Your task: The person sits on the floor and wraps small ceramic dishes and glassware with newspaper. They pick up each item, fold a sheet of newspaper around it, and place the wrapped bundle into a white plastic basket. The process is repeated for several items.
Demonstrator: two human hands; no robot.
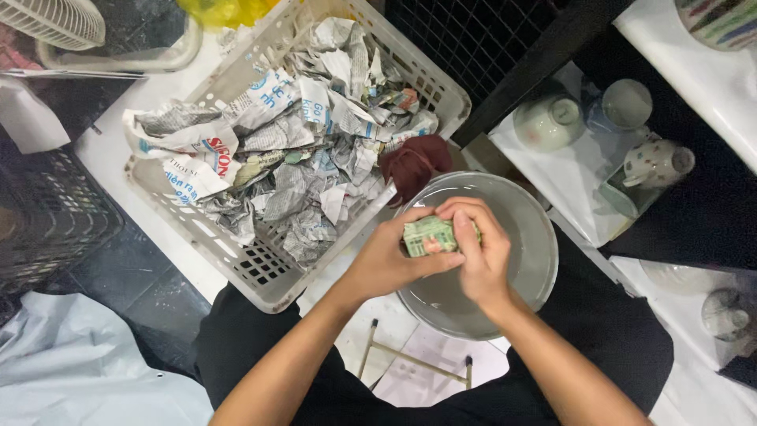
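Both my hands meet over a round grey basin (528,237) on my lap. My left hand (390,260) and my right hand (481,248) together grip a small wad of crumpled printed paper (426,234), greenish and white, pressed between the fingers. A white plastic basket (276,280) full of crumpled newspaper (300,142) stands just left of the basin. A dark red cloth (410,166) lies at the basin's far rim, against the basket's corner.
White cups (548,122) and a spotted mug (658,163) sit on a white-lined shelf at right. A black wire crate (47,221) and white sheet (71,363) lie at left. A fan guard (55,20) is top left. A stool frame (414,359) shows below.
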